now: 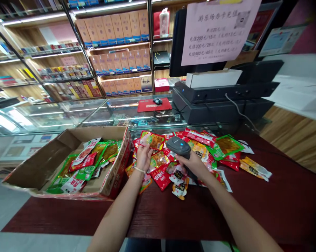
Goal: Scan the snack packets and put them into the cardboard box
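My left hand [144, 158] is closed on the lower left edge of a red and green snack packet [154, 140] with a see-through window. In my right hand [190, 161] is a dark grey barcode scanner [178, 146], a small blue light on its top; its handle is mostly hidden by my fingers. The scanner's head points left, towards the held packet. Under and around both hands spreads a pile of snack packets, among them a red packet [161, 177] and a green-edged packet [226, 147]. Several more green and red packets [86, 168] lie inside the open cardboard box [116, 175] on the left.
A glass counter [95, 113] runs behind the dark red table [168, 220]. On it are a mouse [158, 101] on a red mat and black till equipment [220, 105]. A monitor with a pink paper notice [215, 35] rises above. Stocked shelves [116, 45] line the wall.
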Available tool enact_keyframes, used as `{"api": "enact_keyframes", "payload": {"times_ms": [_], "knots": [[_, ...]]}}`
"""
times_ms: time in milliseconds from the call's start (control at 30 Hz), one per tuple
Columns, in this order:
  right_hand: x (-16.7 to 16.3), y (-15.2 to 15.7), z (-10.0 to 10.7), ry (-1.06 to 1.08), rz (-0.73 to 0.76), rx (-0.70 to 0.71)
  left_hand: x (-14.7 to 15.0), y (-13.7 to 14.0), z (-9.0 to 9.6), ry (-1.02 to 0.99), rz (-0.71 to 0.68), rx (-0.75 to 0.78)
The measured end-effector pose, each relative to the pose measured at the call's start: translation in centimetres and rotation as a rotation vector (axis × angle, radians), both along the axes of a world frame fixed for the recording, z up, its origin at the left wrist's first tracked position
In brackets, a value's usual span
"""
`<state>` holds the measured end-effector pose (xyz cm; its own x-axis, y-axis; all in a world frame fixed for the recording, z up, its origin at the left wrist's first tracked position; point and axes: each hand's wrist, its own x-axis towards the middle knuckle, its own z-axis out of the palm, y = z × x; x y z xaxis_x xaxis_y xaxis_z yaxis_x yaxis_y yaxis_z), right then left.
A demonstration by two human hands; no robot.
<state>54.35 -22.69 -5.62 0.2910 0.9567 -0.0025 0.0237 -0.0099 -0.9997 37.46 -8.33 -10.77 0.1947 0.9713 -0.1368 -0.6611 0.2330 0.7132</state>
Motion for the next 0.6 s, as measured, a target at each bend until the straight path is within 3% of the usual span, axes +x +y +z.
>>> {"api": "enact_keyframes", "payload": {"times_ms": [267,467,600], "knots": [[0.1,0.1,-0.4,-0.135,0.119,-0.080,-0.2,0.4,-0.1,-0.056,0.038,-0.013],[-0.9,-0.3,0.9,-0.047,0.112,-0.075,-0.1,0.5,-0.1,0.074,0.072,0.054],[-0.7,-0.4,0.6,-0.089,0.111,-0.078,-0.2,0.3,0.1,0.060,0.057,0.058]]}}
